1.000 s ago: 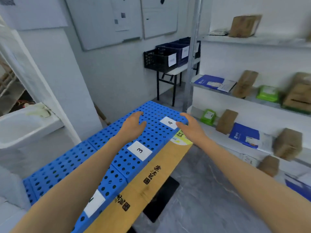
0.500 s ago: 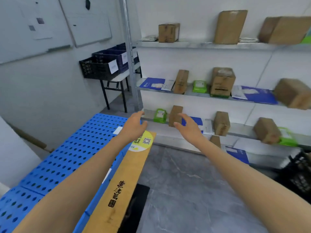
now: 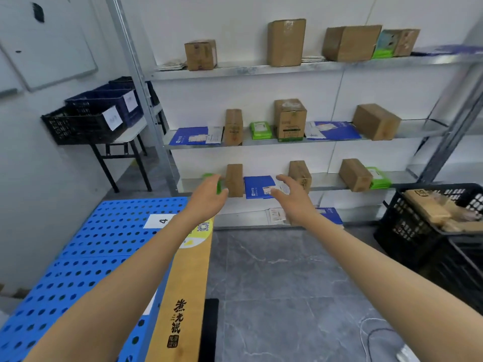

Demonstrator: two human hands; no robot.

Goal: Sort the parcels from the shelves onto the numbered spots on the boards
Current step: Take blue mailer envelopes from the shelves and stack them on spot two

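a: hand state?
b: left hand (image 3: 209,198) is held out toward the lower shelf (image 3: 326,188), fingers spread and loosely bent, nothing gripped. right hand (image 3: 292,199) is held the same way: fingers spread, palm turned inward, nothing held.
a: parcels?
b: an upright brown box (image 3: 234,180) on the lower shelf is framed between the two hands. a green packet (image 3: 219,188) just left of the box is partly covered by the left hand. a blue mailer (image 3: 258,186) lies flat just right of the box, and its white label end is covered by the right fingers. contact with any of these cannot be told.
a: boards?
b: blue perforated boards (image 3: 104,244) are laid at lower left, under the left forearm. a white label "4" (image 3: 160,221) is seen near their far end. a wooden counter edge (image 3: 188,283) runs along their right side.
a: rest?
b: more brown boxes, green packets and blue mailers are spread over the middle shelf (image 3: 261,142) and top shelf (image 3: 261,69). a black crate (image 3: 407,226) with cardboard in it is set on the floor at right. dark crates (image 3: 78,124) are lined up at left by the wall.
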